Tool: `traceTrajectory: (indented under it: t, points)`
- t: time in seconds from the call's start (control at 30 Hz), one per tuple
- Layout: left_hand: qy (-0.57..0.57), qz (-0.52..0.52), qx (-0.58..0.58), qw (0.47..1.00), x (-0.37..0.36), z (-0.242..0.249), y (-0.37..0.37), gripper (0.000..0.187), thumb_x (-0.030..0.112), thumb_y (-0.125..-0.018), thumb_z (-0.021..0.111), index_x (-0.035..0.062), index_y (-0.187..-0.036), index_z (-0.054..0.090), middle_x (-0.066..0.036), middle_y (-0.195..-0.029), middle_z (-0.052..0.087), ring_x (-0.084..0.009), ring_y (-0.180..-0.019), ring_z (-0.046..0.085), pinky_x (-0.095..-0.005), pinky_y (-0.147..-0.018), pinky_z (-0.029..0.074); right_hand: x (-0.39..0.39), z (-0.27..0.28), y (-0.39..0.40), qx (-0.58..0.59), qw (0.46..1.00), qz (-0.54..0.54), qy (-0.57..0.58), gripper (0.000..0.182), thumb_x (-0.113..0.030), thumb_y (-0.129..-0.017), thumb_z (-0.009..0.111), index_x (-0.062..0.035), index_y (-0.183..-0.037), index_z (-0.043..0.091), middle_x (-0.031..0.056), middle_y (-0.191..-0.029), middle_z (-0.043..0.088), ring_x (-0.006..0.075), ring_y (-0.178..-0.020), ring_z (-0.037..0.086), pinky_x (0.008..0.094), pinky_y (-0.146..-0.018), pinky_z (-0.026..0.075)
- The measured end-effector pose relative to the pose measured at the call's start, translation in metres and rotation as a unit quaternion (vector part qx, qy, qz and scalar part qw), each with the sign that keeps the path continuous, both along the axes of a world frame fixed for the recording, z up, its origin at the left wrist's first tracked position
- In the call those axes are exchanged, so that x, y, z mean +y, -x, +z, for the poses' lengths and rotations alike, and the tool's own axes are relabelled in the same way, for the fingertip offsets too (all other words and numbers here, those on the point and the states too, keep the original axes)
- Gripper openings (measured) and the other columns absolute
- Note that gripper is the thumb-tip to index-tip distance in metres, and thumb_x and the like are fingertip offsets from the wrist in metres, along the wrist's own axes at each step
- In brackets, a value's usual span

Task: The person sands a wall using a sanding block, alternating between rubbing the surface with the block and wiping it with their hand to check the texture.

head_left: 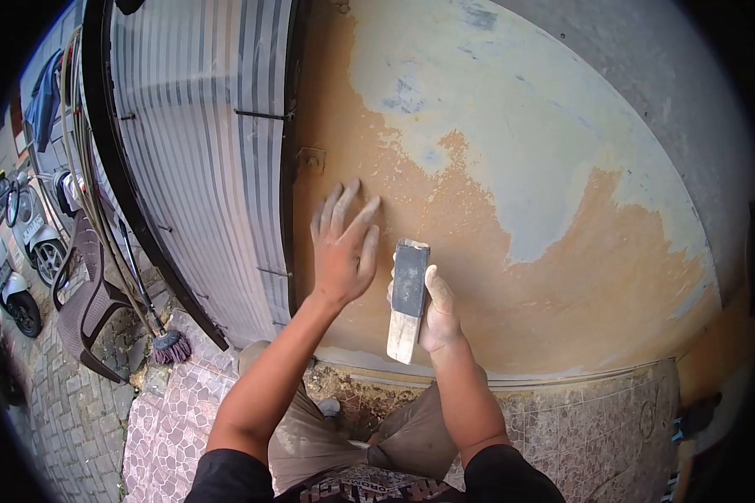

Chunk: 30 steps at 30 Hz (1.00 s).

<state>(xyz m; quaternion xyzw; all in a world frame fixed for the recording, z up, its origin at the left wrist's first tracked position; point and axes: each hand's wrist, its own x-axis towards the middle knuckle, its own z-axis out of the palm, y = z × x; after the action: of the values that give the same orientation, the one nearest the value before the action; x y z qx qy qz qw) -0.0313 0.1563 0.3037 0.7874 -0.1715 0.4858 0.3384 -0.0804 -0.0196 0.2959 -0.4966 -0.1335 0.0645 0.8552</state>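
Observation:
My right hand (441, 314) grips a sanding block, a pale wooden strip with a dark grey abrasive-looking face (410, 281) turned toward me. The thumb lies along its right edge and the other fingers are mostly hidden behind it. With fingers outstretched, my left hand (344, 247) is at the wall (470, 327), holding nothing. Pale dust coats the fingers of both hands. Patchy orange-tan covers the lower wall, while a light grey-white layer (545, 201) with ragged edges spreads above and to the right.
A striped translucent panel in a dark frame (201, 159) borders the wall on the left. Beyond it are a brown plastic chair (92, 306), a mop (170, 345) and parked scooters (13, 281). Patterned tiles (176, 411) cover the floor around my legs.

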Motion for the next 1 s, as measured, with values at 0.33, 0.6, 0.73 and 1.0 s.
traceTrajectory:
  t: [0.33, 0.6, 0.73, 1.0]
  points:
    - [0.3, -0.555, 0.391, 0.67, -0.011, -0.018, 0.057, 0.047, 0.037, -0.107, 0.055, 0.0032, -0.14, 0.061, -0.002, -0.121, 0.067, -0.0116, -0.115, 0.058, -0.0306, -0.1, 0.046, -0.002, -0.012, 0.023, 0.097, 0.948, 0.211, -0.219, 0.064, -0.067, -0.1, 0.049, -0.0108, -0.128, 0.06, 0.0043, -0.097, 0.061, 0.016, -0.081, 0.054, 0.0322, -0.072, 0.045]
    - [0.314, -0.64, 0.363, 0.599, -0.014, 0.006, 0.075, 0.059, 0.02, -0.099, 0.068, -0.0041, -0.148, 0.045, -0.011, -0.133, 0.066, -0.0159, -0.122, 0.062, -0.0314, -0.106, 0.047, -0.017, -0.003, 0.039, 0.082, 0.951, 0.234, -0.186, 0.066, -0.066, -0.102, 0.044, -0.0088, -0.131, 0.056, 0.0063, -0.099, 0.059, 0.0161, -0.082, 0.057, 0.0277, -0.061, 0.048]
    - [0.338, -0.63, 0.35, 0.604, -0.016, 0.007, 0.081, 0.054, 0.019, -0.098, 0.07, -0.0035, -0.143, 0.049, -0.01, -0.129, 0.068, -0.014, -0.115, 0.065, -0.029, -0.101, 0.05, -0.023, 0.0, 0.037, 0.071, 0.949, 0.256, -0.168, 0.065, -0.064, -0.102, 0.045, -0.0078, -0.132, 0.055, 0.0054, -0.102, 0.059, 0.016, -0.083, 0.058, 0.0272, -0.063, 0.047]
    - [0.495, -0.578, 0.182, 0.622, -0.013, 0.02, 0.073, 0.046, 0.024, -0.1, 0.068, 0.0025, -0.138, 0.052, -0.012, -0.13, 0.063, -0.0187, -0.119, 0.062, -0.0352, -0.105, 0.048, -0.033, 0.039, 0.013, -0.078, 0.98, 0.095, 0.158, 0.047, -0.042, -0.11, 0.047, -0.0027, -0.134, 0.052, 0.0084, -0.114, 0.065, 0.0152, -0.101, 0.06, 0.0318, -0.084, 0.051]
